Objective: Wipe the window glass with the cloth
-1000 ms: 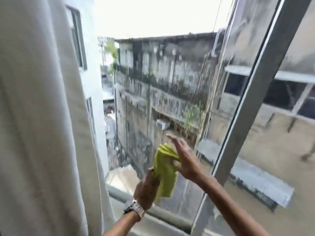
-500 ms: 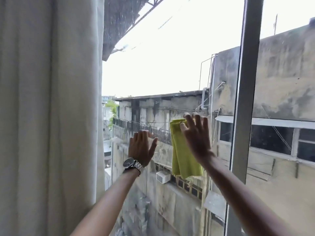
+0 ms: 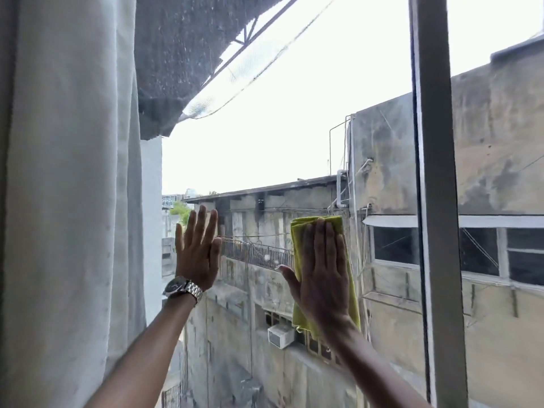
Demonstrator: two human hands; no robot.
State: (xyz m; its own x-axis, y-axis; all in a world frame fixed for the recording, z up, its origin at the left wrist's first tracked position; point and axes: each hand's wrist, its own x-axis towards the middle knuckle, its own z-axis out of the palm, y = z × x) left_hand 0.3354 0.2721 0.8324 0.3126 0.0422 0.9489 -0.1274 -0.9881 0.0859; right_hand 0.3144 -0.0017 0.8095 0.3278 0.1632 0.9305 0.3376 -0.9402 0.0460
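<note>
Flatly spread, two hands meet one window glass (image 3: 265,136): right hand (image 3: 325,278) pressing one yellow cloth (image 3: 300,245), left hand (image 3: 197,254) bare.

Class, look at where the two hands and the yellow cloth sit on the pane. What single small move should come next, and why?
Probably slide the right hand upward, keeping the yellow cloth flat on the window glass. The palm already presses the cloth to the pane, the left hand is spread beside it, and specks show on the glass above.
</note>
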